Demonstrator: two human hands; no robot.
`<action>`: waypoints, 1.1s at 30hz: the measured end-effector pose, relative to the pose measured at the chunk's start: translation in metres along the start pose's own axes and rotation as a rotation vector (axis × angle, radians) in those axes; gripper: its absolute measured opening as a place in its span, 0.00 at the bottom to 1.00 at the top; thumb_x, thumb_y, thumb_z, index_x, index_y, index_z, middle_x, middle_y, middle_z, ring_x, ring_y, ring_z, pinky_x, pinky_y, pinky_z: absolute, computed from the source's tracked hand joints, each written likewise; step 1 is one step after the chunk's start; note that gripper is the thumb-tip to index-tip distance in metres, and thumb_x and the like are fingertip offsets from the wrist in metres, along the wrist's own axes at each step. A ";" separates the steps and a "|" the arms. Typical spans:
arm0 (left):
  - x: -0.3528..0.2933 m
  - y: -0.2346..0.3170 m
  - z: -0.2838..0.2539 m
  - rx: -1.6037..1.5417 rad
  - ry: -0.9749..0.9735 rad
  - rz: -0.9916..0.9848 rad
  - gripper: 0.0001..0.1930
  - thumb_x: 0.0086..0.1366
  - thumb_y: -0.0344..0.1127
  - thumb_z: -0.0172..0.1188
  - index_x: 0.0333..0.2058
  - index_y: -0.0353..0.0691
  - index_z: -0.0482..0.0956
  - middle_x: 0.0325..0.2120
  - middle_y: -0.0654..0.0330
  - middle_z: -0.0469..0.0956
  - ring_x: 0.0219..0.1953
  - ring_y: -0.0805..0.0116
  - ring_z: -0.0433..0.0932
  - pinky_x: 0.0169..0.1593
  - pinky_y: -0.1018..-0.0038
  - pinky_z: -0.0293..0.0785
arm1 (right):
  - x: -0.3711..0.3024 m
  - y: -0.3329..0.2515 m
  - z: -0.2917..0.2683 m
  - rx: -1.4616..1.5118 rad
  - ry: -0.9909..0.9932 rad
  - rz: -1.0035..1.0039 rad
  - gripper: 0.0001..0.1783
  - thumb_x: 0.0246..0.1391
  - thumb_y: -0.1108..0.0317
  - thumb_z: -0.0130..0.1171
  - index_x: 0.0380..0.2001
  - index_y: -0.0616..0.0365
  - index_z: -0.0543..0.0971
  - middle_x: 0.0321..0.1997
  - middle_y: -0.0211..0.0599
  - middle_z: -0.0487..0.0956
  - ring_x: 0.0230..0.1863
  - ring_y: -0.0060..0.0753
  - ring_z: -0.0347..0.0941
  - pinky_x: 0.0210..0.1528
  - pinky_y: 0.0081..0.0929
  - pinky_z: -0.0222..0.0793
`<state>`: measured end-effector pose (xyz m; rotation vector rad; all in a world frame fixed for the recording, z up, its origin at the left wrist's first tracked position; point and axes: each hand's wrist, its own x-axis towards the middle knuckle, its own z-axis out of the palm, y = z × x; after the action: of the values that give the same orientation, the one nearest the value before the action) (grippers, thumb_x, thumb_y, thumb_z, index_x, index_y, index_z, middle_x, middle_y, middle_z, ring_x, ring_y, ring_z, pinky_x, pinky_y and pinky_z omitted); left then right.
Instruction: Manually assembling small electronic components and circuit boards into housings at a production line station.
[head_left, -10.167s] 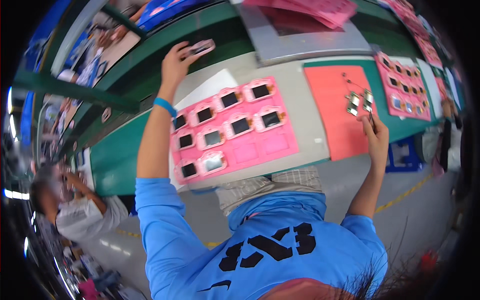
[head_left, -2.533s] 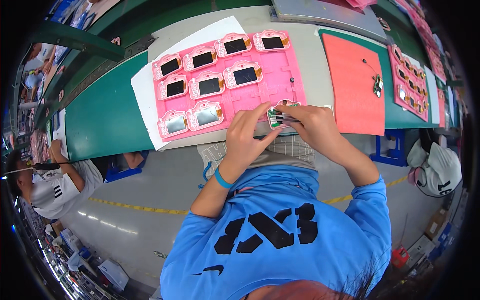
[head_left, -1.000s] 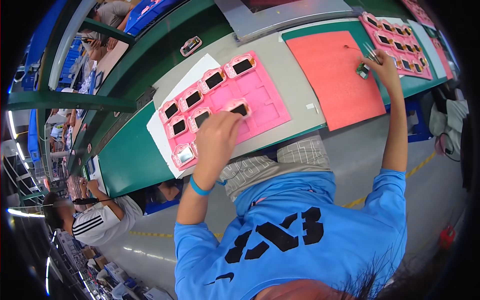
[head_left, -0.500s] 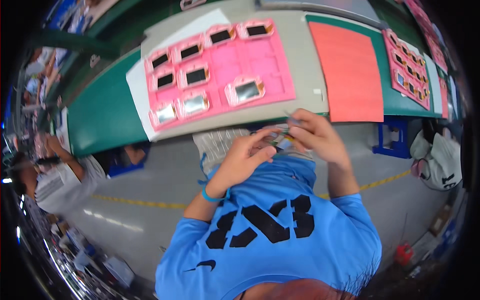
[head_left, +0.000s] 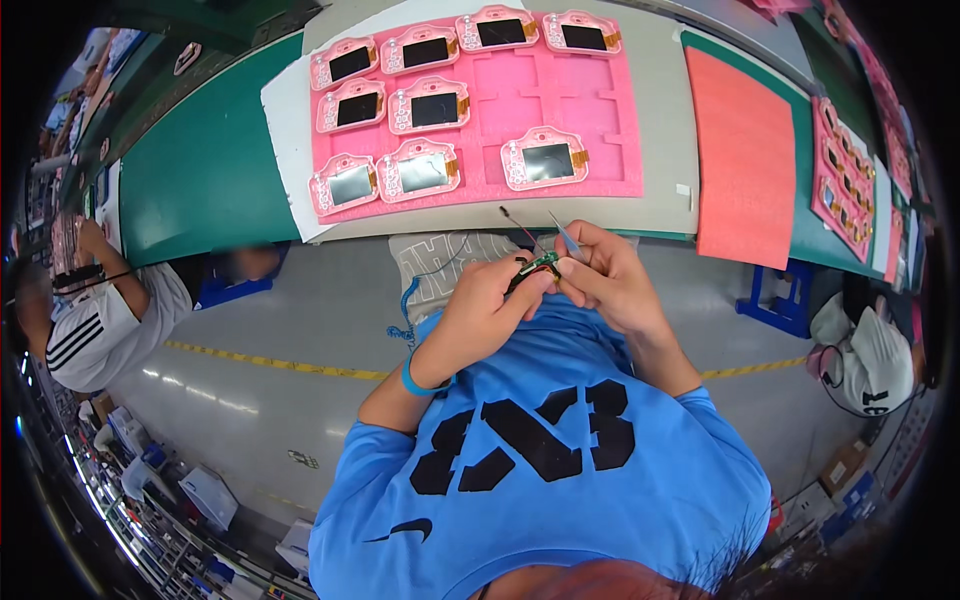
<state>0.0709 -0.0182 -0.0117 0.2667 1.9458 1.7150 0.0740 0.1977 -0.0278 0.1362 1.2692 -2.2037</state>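
Hands meet close to the person's chest in the head view, just below the near edge of the grey workbench (head_left: 650,120). The left hand (head_left: 485,310) has its fingers curled shut around a small green circuit board (head_left: 540,264), pinched at the fingertips; a thin dark wire sticks up from it toward the bench. The right hand (head_left: 605,280) touches the same board from the other side, its fingers closed on slim tweezers (head_left: 566,240) whose tip points up and away from the body. The board sits between both hands, over the person's lap — off the bench, not resting on anything.

On the bench, directly beyond the hands, lies a pink moulded tray (head_left: 600,110) on a white sheet (head_left: 285,130). It carries nine small pink camera-shaped toy housings with dark or silvery screens: four in the far row, two in the middle row at the left, three in the near row. The nearest one to the hands (head_left: 545,160) lies in the near row, well apart from the board. Right of the tray is a salmon-coloured mat (head_left: 745,160), and beyond it another pink tray (head_left: 845,180) of parts at the bench's right end. A blue wristband (head_left: 420,383) circles the left wrist. At far left, another person in a white striped top (head_left: 100,320) sits by the green bench surface (head_left: 200,170).
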 end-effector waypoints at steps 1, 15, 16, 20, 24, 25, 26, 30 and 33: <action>0.002 0.000 0.000 0.010 0.002 0.017 0.10 0.76 0.32 0.56 0.36 0.34 0.82 0.16 0.65 0.77 0.18 0.74 0.69 0.27 0.79 0.66 | -0.001 0.000 0.000 0.019 0.005 -0.001 0.07 0.71 0.77 0.58 0.49 0.61 0.75 0.28 0.30 0.79 0.22 0.12 0.67 0.21 0.12 0.51; 0.046 0.023 0.013 0.148 0.035 -0.004 0.08 0.75 0.32 0.58 0.34 0.36 0.81 0.19 0.65 0.79 0.19 0.72 0.71 0.27 0.76 0.66 | 0.003 -0.010 -0.006 0.382 0.174 -0.078 0.09 0.71 0.77 0.57 0.51 0.62 0.74 0.27 0.28 0.72 0.23 0.12 0.59 0.23 0.12 0.50; 0.047 0.023 0.013 0.175 0.052 0.015 0.08 0.74 0.32 0.60 0.36 0.35 0.81 0.19 0.65 0.80 0.19 0.71 0.71 0.27 0.75 0.67 | 0.005 -0.011 -0.008 0.419 0.162 -0.070 0.09 0.71 0.77 0.57 0.52 0.62 0.74 0.28 0.28 0.72 0.23 0.12 0.58 0.23 0.12 0.50; 0.055 0.024 0.008 0.234 0.092 0.046 0.08 0.72 0.34 0.64 0.40 0.34 0.82 0.20 0.63 0.81 0.19 0.70 0.72 0.26 0.73 0.68 | 0.008 -0.014 -0.013 0.509 0.143 -0.085 0.10 0.71 0.78 0.56 0.53 0.62 0.74 0.28 0.28 0.72 0.23 0.13 0.57 0.23 0.13 0.51; 0.066 0.029 -0.006 0.249 0.119 0.024 0.10 0.71 0.35 0.67 0.43 0.34 0.83 0.21 0.63 0.82 0.19 0.70 0.73 0.27 0.73 0.69 | 0.007 -0.024 -0.020 0.552 0.166 -0.176 0.09 0.71 0.79 0.56 0.52 0.63 0.75 0.29 0.29 0.73 0.23 0.14 0.58 0.23 0.14 0.52; 0.075 0.033 -0.007 0.315 0.171 0.047 0.11 0.70 0.35 0.68 0.44 0.34 0.83 0.22 0.63 0.83 0.20 0.70 0.74 0.27 0.73 0.69 | 0.008 -0.027 -0.025 0.473 0.207 -0.166 0.09 0.72 0.78 0.55 0.53 0.64 0.75 0.28 0.30 0.73 0.22 0.14 0.59 0.23 0.13 0.53; 0.085 0.040 -0.007 0.381 0.227 0.068 0.12 0.69 0.35 0.69 0.44 0.33 0.83 0.22 0.63 0.83 0.20 0.71 0.74 0.27 0.74 0.70 | 0.008 -0.031 -0.030 0.393 0.244 -0.150 0.09 0.72 0.77 0.55 0.53 0.65 0.75 0.28 0.30 0.73 0.22 0.14 0.59 0.23 0.13 0.53; 0.113 0.060 -0.003 0.543 0.320 0.052 0.13 0.67 0.34 0.70 0.46 0.32 0.83 0.26 0.61 0.85 0.23 0.72 0.76 0.29 0.76 0.71 | 0.003 -0.043 -0.035 0.182 0.303 -0.108 0.10 0.73 0.74 0.55 0.53 0.66 0.76 0.25 0.30 0.74 0.20 0.14 0.60 0.22 0.13 0.54; 0.125 0.064 0.000 0.623 0.271 -0.106 0.12 0.66 0.30 0.71 0.44 0.30 0.83 0.33 0.57 0.88 0.29 0.72 0.81 0.32 0.80 0.75 | 0.003 -0.046 -0.035 0.006 0.260 -0.091 0.08 0.74 0.73 0.56 0.51 0.64 0.78 0.22 0.28 0.76 0.18 0.16 0.61 0.20 0.16 0.56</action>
<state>-0.0468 0.0526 0.0180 0.1481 2.6106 1.0798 0.0404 0.2426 -0.0129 0.3847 1.4321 -2.3243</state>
